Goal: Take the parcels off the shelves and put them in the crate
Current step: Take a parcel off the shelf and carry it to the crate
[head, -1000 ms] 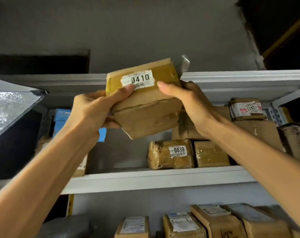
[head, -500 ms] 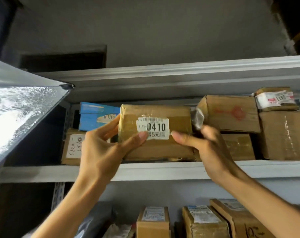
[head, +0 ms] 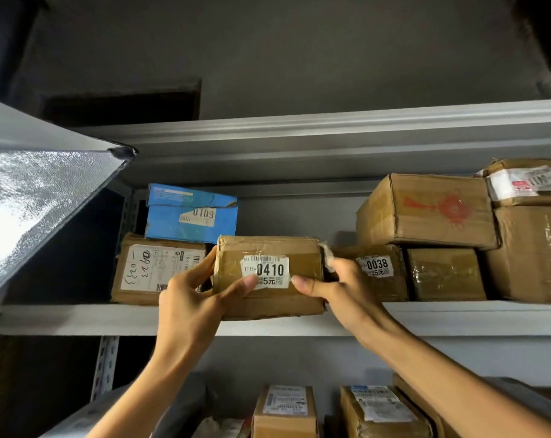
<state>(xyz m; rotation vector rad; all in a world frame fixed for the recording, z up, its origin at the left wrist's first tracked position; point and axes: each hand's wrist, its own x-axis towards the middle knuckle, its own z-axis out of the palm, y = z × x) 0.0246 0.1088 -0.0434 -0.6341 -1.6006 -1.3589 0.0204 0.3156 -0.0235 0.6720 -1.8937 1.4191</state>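
One parcel labelled 0410 [head: 269, 298] at the front lip of the shelf [head: 78, 319], left hand [head: 192, 298] and right hand [head: 346, 289] each curled round an end with thumbs pressed on its face, between a handwritten-label box [head: 157, 270] under blue box 0109 [head: 190, 213] and parcel 0038 [head: 372, 270].

Here's the 0410 parcel [head: 267, 298]: brown taped cardboard, white label facing out, level at the shelf's [head: 78, 319] front edge, left hand [head: 192, 298] and right hand [head: 340, 289] gripping its ends. Further back on the shelf: blue 0109 box [head: 188, 222] left, 0038 parcel [head: 375, 270] right.
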